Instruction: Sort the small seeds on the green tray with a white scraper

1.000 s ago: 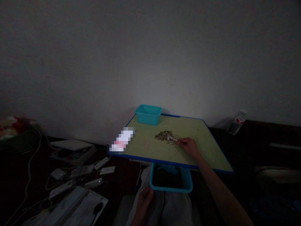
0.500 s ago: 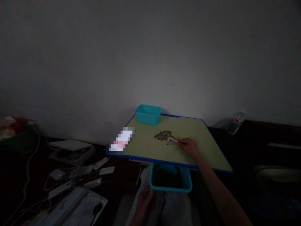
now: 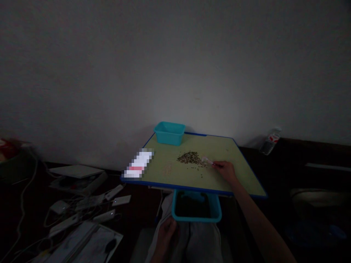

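A small pale, partly see-through tool [image 3: 207,160], perhaps a spoon, is pinched between the fingers of my right hand [image 3: 225,170]. Its tip is at the right edge of a spread pile of dark and light seed-like grains [image 3: 189,157] on a yellow-green board [image 3: 219,146] with a blue rim. Down at my lap, my left hand [image 3: 168,230] is curled by the near left corner of a turquoise tub [image 3: 196,220]. Dark material fills part of that tub. Shadow hides what the left fingers hold, if anything.
Another turquoise tub [image 3: 170,138] stands at the board's far left corner. A blurred-out phone-like screen [image 3: 138,163] lies along the left edge. Chargers and cables [image 3: 90,202] clutter the floor at left. Beyond the board's right side is a plastic bottle [image 3: 270,141].
My right hand has drawn the pale tool slightly right, away from the grain pile. The view has shifted a little. My left hand remains beside the lower tub.
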{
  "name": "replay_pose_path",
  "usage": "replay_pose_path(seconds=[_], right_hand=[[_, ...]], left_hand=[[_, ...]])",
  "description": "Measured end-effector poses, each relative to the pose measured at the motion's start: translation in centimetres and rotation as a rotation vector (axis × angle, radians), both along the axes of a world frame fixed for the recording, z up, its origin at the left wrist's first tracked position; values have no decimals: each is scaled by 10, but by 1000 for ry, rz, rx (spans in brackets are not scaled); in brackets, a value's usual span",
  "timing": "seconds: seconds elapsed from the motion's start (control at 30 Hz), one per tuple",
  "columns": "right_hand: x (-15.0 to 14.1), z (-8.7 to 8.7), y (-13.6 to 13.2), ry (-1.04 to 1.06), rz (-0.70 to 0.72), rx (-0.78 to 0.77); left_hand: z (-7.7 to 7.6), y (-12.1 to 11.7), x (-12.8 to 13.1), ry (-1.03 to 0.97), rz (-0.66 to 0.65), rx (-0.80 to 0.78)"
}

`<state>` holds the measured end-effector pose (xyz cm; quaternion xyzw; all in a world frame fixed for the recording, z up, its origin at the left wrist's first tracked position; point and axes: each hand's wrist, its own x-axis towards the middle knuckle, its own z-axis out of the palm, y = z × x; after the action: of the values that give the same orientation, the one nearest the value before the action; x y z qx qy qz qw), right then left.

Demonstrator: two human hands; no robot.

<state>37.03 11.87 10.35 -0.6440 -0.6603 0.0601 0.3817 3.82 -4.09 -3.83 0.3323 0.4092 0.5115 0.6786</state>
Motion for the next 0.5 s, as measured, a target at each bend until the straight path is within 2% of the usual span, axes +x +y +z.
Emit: replay_pose_path(seconds=[0.13, 0.23, 0.5], right_hand=[[-5, 2, -1, -53, -2, -7], [-8, 4, -3, -105, 9, -10], [-9, 5, -4, -134, 36, 0]], left_hand=[[17, -3, 1, -24, 6, -40], [20, -2, 1, -15, 36, -24], [-9, 1, 0, -47, 14, -51]])
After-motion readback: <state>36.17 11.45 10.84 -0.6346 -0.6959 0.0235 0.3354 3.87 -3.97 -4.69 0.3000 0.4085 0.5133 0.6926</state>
